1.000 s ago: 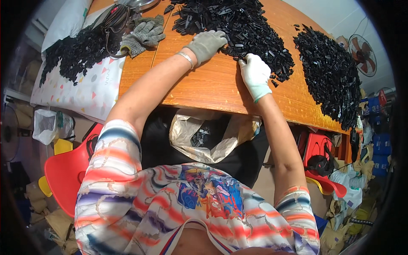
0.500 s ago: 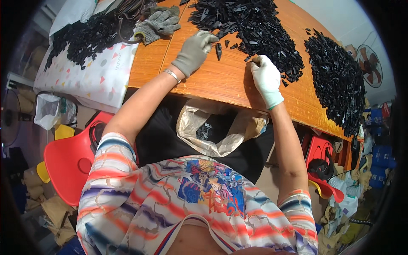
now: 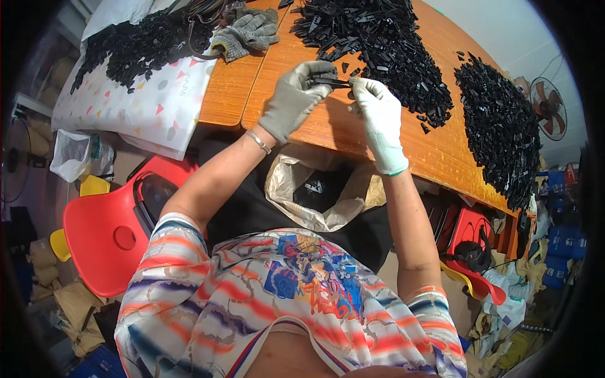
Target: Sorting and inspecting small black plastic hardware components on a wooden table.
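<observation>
Above the table's near edge, my two gloved hands meet at a slim black plastic part. My left hand, in a grey glove, is closed on its left end. The fingertips of my right hand, in a white glove, pinch at its right end; whether they hold a second small piece I cannot make out. Just beyond the hands spreads a large pile of black plastic parts, longer ones at its far left and short ones nearer the right. A few loose pieces lie beside it.
The wooden table carries another black heap at the right. At the left, black pieces and a grey knitted glove lie near a patterned cloth. An open sack stands below the edge, beside a red chair.
Both hands have drawn together, the right one moving left, and lifted off the tabletop. The long piece that lay by my left hand is gone from the table; a long part is now between the hands.
</observation>
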The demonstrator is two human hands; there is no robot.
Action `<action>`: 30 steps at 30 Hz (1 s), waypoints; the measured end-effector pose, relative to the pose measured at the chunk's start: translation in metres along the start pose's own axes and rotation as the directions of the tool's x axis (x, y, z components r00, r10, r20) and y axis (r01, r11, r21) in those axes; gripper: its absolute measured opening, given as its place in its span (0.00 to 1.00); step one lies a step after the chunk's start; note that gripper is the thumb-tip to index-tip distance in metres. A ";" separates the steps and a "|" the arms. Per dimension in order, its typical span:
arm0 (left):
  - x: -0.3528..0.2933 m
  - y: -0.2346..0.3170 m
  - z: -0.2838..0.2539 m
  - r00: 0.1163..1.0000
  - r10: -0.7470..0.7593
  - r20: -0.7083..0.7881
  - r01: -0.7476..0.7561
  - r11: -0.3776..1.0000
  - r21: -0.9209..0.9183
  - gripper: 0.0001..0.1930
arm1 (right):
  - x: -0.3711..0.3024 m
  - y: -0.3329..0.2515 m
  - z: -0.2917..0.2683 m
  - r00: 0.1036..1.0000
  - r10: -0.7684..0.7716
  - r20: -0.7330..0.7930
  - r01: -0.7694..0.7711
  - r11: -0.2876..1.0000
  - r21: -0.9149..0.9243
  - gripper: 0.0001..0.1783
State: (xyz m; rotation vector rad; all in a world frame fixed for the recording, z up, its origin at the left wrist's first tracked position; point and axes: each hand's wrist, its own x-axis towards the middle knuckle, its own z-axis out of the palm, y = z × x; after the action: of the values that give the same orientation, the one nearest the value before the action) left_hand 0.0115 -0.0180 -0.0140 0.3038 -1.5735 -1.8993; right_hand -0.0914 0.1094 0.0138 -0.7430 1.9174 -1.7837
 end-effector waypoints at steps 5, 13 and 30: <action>-0.011 0.000 0.007 0.999 0.007 -0.036 -0.005 0.998 0.060 0.18 | -0.006 0.000 0.004 1.000 -0.022 -0.006 0.022 0.997 0.071 0.12; -0.029 -0.008 0.009 0.980 -0.173 0.097 0.196 0.923 -0.331 0.15 | -0.006 0.017 0.002 0.996 -0.083 -0.036 0.083 0.996 0.012 0.13; -0.029 -0.030 0.019 0.965 -0.238 0.110 0.260 0.818 -0.512 0.14 | -0.019 0.009 0.015 0.987 -0.159 0.024 0.160 0.985 -0.058 0.12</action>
State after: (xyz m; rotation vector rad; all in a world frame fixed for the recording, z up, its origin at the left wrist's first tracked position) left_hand 0.0135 0.0170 -0.0442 0.2366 -1.0072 -2.4650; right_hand -0.0680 0.1100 0.0029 -0.9559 1.9546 -1.8103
